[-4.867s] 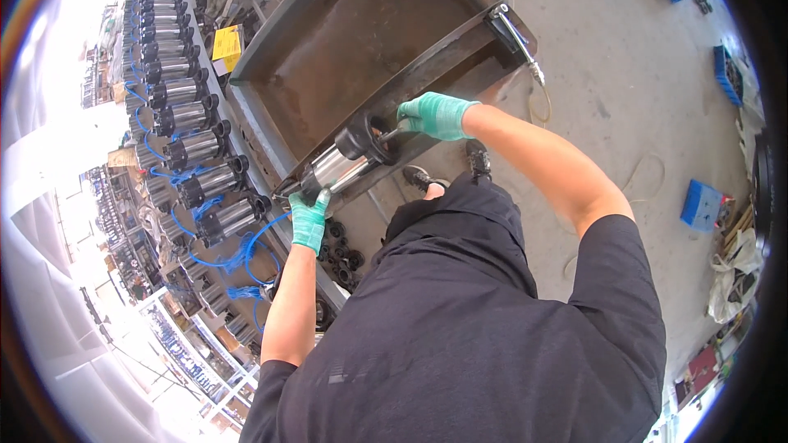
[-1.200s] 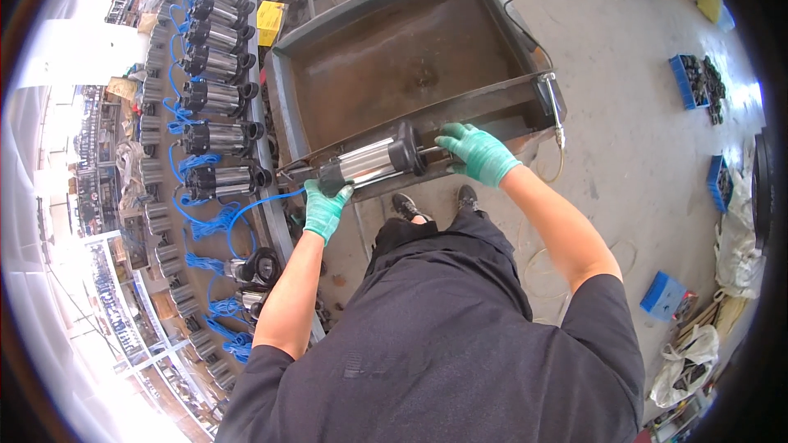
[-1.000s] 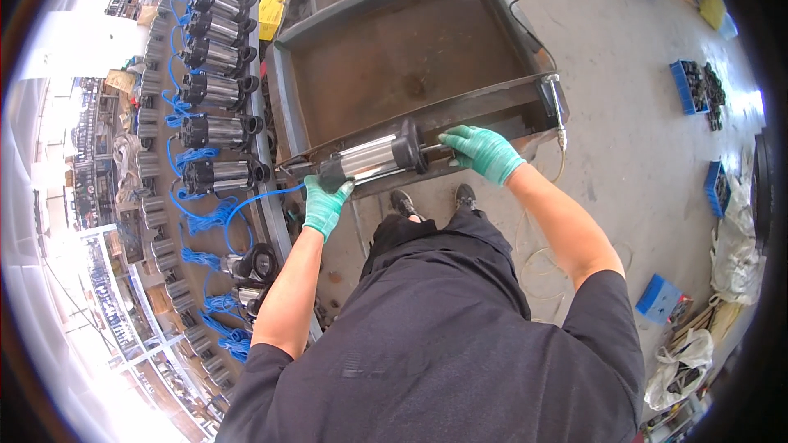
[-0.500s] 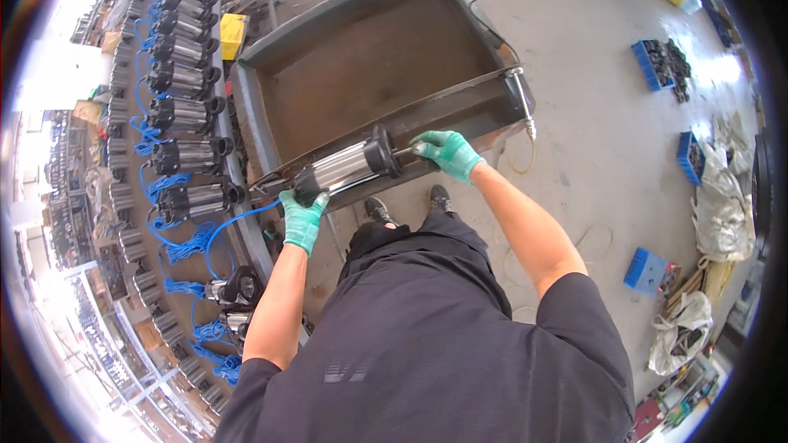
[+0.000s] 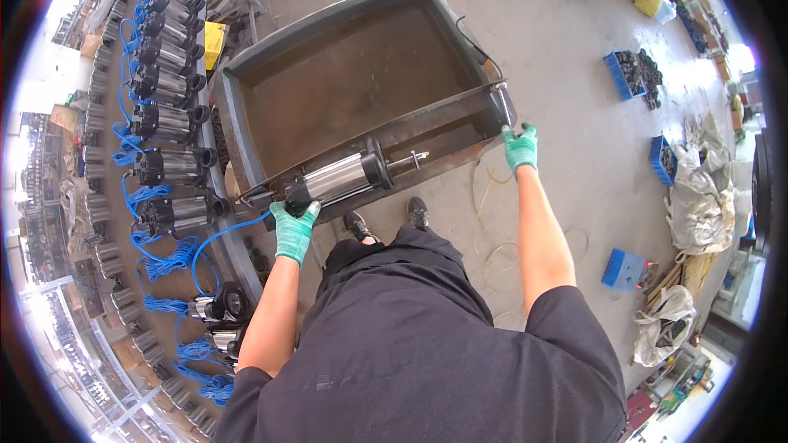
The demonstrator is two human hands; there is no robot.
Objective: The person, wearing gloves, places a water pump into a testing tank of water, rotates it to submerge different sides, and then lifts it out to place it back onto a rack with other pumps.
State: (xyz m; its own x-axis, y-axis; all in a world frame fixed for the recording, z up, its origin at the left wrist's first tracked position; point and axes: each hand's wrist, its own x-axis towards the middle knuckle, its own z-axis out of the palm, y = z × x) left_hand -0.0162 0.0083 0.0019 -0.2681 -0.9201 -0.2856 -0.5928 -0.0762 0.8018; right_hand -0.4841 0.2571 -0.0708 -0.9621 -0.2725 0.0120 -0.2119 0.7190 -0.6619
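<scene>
A silver cylindrical submersible pump (image 5: pixel 336 179) with black ends lies along the near ledge of a metal tank (image 5: pixel 328 12). A blue cable (image 5: pixel 220 238) runs from its left end. My left hand (image 5: pixel 293 231), in a green glove, is closed on that black left end, thumb on top. Out of the pump's right end sticks a metal fitting (image 5: pixel 406 162) with a small cross handle. At the tank's right corner my gloved right hand (image 5: pixel 521 148) is closed around the lower end of a slim metal valve fitting (image 5: pixel 503 102); the fingers partly hide it.
On the left, a long row of similar pumps (image 5: pixel 168 121) with coiled blue cables lies on a bench. A yellow box (image 5: pixel 213 45) stands behind the tank. Blue crates (image 5: pixel 624 75), white sacks (image 5: pixel 698 189) and loose hoses (image 5: pixel 492 197) are on the floor at right.
My right hand has left the fitting at the pump's right end and moved right to the valve fitting at the tank's corner. My left hand stays on the pump.
</scene>
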